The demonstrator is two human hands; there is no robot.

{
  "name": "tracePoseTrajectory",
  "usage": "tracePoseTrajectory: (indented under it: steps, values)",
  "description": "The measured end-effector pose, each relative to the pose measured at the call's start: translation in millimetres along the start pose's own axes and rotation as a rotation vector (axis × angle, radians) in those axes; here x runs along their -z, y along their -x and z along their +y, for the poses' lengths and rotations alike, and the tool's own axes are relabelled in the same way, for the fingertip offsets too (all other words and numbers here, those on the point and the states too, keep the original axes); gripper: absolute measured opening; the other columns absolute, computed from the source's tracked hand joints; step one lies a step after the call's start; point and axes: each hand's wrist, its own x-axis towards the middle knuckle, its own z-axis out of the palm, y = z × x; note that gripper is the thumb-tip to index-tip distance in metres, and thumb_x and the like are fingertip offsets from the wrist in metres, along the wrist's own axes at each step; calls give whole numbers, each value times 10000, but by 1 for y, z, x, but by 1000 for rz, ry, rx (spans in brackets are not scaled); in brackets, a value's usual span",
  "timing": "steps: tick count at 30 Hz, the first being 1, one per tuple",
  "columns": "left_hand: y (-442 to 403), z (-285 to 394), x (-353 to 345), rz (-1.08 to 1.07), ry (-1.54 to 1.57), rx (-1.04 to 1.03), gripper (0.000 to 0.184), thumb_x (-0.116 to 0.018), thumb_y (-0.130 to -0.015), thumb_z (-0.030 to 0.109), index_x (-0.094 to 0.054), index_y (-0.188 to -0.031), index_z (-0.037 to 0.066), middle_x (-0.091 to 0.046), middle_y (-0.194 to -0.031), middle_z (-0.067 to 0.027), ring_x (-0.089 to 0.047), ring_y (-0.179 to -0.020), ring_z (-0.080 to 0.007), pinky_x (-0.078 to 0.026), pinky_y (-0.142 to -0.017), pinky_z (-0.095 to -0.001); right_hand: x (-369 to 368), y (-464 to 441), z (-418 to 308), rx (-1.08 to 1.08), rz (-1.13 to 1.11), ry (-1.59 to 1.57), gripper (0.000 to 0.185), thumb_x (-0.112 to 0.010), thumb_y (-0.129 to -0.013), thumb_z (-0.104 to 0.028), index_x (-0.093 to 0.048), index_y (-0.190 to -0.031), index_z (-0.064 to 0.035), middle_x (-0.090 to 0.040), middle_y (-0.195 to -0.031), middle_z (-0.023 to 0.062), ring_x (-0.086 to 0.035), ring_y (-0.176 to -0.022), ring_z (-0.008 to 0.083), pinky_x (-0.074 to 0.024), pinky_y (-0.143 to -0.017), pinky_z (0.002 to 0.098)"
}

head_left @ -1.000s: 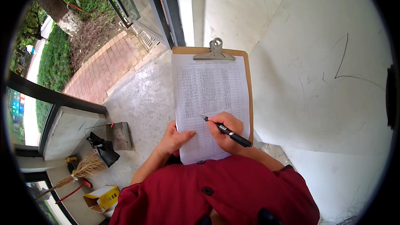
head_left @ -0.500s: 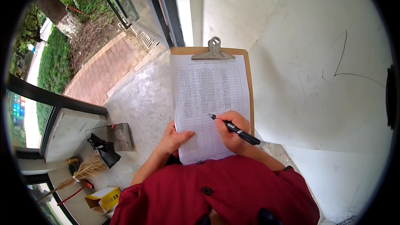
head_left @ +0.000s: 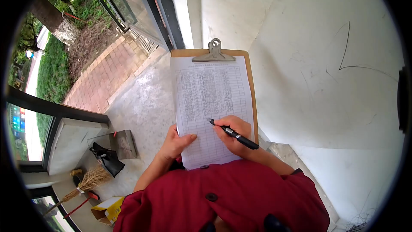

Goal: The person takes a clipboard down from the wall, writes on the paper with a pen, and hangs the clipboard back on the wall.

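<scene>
A brown clipboard (head_left: 253,103) with a metal clip (head_left: 213,51) at its top is held in front of my red shirt. Clamped under the clip lies a white printed form (head_left: 206,146), its table filled with handwriting in the upper rows and blank lower down. My left hand (head_left: 177,142) grips the lower left edge of the clipboard, thumb on the paper and other fingers hidden beneath. Resting on the sheet's right side, my right hand (head_left: 234,134) is closed around a black pen (head_left: 235,134). The pen's tip points at the rows just below the writing.
To my right stands a pale wall (head_left: 322,103) with dark scribbles. A glass door (head_left: 128,4) opens at upper left onto brick paving (head_left: 101,73). At lower left are a dustpan (head_left: 126,144) with a black bag (head_left: 107,159), a straw broom (head_left: 92,179) and a yellow box (head_left: 112,208).
The pen and my right hand have shifted slightly left across the form. The whole view has moved a little, with the clipboard now slightly further left.
</scene>
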Motion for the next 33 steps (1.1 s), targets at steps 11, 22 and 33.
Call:
tracePoseTrajectory:
  steps: [11, 22, 33]
  values:
    - [3, 0, -2, 2, 26, -10, 394, -627, -759, 67, -531, -1128, -33, -614, -1048, -104, -584, -932, -171, -467, -832, -316, -1, 0, 7, 71, -11, 5, 148, -677, -750, -12, -585, -867, -10, -615, -745, 112, -595, -621, 198, -464, -544, 276]
    - [1, -1, 0, 13, 14, 11, 418, -639, -744, 98, -530, -1127, -30, -615, -1045, -104, -588, -928, -180, -469, -832, -324, -4, 0, 9, 28, 20, 10, 122, -669, -756, -5, -588, -848, -1, -606, -732, 107, -581, -601, 183, -456, -531, 264]
    - [-1, 2, 0, 12, 7, 8, 422, -639, -743, 103, -529, -1129, -27, -617, -1043, -100, -590, -924, -174, -468, -833, -320, -3, -3, 8, 33, 11, 17, 122, -668, -756, 2, -583, -844, -4, -598, -719, 102, -571, -586, 176, -442, -517, 260]
